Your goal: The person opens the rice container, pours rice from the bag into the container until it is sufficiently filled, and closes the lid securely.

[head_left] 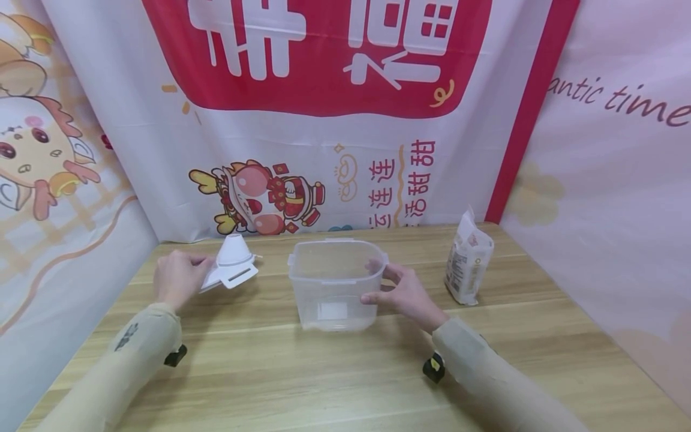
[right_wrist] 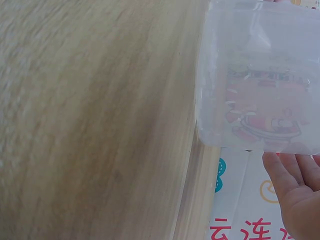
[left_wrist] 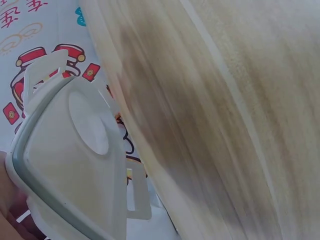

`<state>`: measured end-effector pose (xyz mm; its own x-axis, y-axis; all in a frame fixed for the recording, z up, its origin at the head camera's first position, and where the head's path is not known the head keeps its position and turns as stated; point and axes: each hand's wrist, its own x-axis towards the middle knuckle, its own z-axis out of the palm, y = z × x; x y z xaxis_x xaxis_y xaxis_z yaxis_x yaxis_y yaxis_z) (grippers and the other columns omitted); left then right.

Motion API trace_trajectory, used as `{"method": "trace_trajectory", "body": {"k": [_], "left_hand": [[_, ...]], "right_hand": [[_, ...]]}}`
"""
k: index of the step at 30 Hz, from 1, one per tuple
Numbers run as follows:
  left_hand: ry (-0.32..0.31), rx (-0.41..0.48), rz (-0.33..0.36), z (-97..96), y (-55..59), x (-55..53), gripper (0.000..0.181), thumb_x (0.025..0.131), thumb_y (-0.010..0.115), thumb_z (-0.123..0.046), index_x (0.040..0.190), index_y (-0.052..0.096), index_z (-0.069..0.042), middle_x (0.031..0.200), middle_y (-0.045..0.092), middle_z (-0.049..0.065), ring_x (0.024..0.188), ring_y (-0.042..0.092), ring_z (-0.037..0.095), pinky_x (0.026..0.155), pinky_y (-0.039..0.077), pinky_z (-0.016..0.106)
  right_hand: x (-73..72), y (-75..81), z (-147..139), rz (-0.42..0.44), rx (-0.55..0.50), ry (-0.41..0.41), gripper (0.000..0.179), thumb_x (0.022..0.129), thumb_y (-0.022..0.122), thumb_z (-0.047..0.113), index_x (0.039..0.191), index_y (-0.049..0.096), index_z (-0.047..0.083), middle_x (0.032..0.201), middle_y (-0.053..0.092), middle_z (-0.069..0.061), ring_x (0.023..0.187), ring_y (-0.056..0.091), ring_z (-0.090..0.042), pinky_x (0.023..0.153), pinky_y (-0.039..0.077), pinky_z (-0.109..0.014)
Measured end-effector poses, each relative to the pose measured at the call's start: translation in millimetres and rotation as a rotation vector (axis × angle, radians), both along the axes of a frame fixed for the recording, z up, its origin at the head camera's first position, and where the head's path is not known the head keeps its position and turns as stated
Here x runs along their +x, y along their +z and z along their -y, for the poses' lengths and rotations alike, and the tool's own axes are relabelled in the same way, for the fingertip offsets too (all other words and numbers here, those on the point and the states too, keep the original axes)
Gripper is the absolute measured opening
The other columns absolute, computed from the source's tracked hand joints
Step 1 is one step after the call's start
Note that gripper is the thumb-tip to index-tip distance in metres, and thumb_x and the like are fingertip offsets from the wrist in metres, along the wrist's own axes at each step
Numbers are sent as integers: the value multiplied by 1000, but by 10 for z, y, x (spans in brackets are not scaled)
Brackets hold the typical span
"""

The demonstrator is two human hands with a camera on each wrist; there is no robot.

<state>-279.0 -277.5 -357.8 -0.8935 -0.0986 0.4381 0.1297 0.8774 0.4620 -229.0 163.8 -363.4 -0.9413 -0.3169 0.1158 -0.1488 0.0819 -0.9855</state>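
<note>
A white plastic lid (head_left: 233,277) with a cone-shaped top and side clips is pinched at its left edge by my left hand (head_left: 178,277). In the left wrist view the underside of the lid (left_wrist: 65,155) shows a grey seal along its rim and a round opening. A clear plastic container (head_left: 337,300), without a cover on it, stands upright on the table. My right hand (head_left: 409,297) grips its right side, thumb at the front, fingers behind the wall. The right wrist view has fingers (right_wrist: 282,175) against the container's side wall (right_wrist: 260,75).
A white printed packet (head_left: 469,264) stands upright to the right of the container. Beneath everything is a wooden table (head_left: 302,384). Printed cloth (head_left: 335,150) hangs behind the table's back edge and along both sides.
</note>
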Motion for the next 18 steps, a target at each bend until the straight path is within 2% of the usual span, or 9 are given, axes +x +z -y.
{"method": "trace_trajectory", "body": {"k": [6, 11, 18], "left_hand": [[11, -16, 60, 21, -14, 8, 28, 91, 71, -27, 104, 75, -3, 101, 69, 24, 87, 63, 44, 62, 45, 43], [10, -44, 107, 39, -52, -5, 28, 92, 70, -27, 105, 75, -3, 104, 68, 25, 87, 63, 41, 60, 43, 39], [0, -108, 142, 40, -93, 1, 28, 89, 72, -24, 100, 74, 2, 99, 68, 28, 78, 61, 36, 57, 42, 37]], "right_hand": [[7, 3, -3, -2, 1, -2, 89, 71, 87, 6, 146, 40, -3, 147, 42, -22, 123, 53, -39, 93, 51, -38], [11, 7, -4, 4, -6, -1, 88, 71, 87, 5, 146, 40, -3, 147, 42, -22, 122, 53, -39, 93, 51, -38], [16, 9, -5, 5, -5, -2, 89, 71, 87, 5, 146, 40, -3, 147, 42, -22, 123, 52, -39, 93, 51, -38]]}}
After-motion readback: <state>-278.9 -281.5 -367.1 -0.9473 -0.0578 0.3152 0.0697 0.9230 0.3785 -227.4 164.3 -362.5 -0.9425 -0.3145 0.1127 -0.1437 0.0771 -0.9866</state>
